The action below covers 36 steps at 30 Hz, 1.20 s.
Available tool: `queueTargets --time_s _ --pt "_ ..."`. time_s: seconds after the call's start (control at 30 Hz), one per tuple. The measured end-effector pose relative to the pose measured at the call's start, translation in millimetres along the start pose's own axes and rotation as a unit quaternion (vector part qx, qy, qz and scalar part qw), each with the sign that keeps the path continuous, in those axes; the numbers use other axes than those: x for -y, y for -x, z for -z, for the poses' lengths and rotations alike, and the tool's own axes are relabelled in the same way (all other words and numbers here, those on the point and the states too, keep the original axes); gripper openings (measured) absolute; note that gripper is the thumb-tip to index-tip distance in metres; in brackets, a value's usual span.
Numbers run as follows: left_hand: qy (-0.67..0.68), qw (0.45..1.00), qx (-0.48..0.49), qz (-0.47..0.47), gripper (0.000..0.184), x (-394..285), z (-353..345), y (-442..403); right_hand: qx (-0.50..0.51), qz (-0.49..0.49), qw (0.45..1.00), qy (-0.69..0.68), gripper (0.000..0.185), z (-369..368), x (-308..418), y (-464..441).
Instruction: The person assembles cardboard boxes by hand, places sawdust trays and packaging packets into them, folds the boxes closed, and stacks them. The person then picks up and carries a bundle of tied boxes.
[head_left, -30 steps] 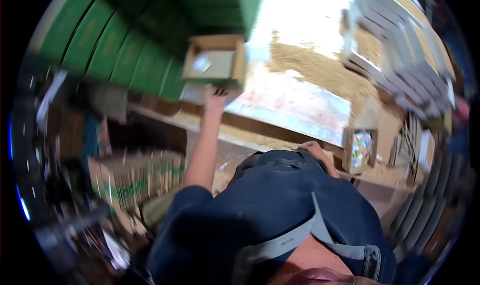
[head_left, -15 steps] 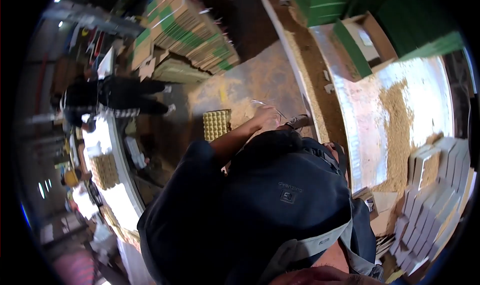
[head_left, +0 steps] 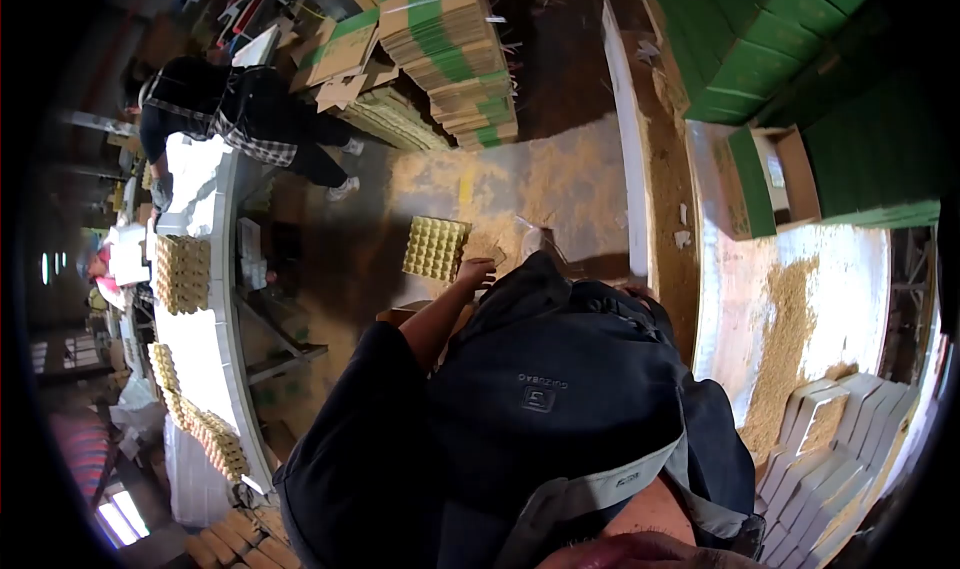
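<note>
My left hand (head_left: 478, 272) is held out low in front of my body, fingers apart and nothing in them. Just beyond it, an egg tray (head_left: 435, 248) lies on the floor, not touching the hand. Only a little of my right hand (head_left: 636, 288) shows at the right side of my dark jacket, near the long table's edge; its fingers are hidden. On the long table (head_left: 727, 299), an open green and brown box (head_left: 752, 183) stands beyond my reach, apart from both hands.
A co-worker (head_left: 235, 109) bends over a white table (head_left: 226, 354) on the left, which carries stacked egg trays (head_left: 183, 274). Flattened cartons (head_left: 450, 49) are stacked ahead. Green boxes (head_left: 750, 44) rise at the upper right, white boxes (head_left: 820, 489) at the lower right.
My left hand has left the open box, which stays on the long table, and swung down over the floor. The view has turned left, bringing the co-worker and white table in.
</note>
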<state>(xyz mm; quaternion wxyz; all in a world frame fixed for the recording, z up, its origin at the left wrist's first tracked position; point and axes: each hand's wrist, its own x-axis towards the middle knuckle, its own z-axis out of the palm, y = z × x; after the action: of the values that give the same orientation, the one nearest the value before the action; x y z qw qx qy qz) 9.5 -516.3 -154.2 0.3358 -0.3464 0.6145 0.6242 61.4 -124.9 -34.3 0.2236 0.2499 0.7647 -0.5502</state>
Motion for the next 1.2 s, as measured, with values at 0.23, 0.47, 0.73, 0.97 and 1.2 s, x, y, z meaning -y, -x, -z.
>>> queueTargets --time_s 0.23,0.47,0.73,0.97,1.2 --pt "-0.006 0.994 0.047 -0.098 0.038 -89 12 -61 0.162 0.078 0.984 -0.003 0.024 -37 48 -107" --pt "0.028 0.995 0.000 -0.100 0.039 -151 78 -93 0.194 0.117 0.974 0.002 0.024 -53 133 -203" --pt "0.180 0.977 -0.049 -0.105 0.038 -192 99 -111 0.151 0.050 0.985 -0.068 0.029 -36 227 -282" --pt "0.228 0.949 -0.153 -0.153 0.037 -280 124 -143 0.198 0.093 0.968 -0.123 0.037 -37 322 -397" --pt "0.216 0.916 -0.278 -0.192 0.053 -443 201 -165 0.267 0.065 0.941 -0.195 0.046 -98 456 -501"
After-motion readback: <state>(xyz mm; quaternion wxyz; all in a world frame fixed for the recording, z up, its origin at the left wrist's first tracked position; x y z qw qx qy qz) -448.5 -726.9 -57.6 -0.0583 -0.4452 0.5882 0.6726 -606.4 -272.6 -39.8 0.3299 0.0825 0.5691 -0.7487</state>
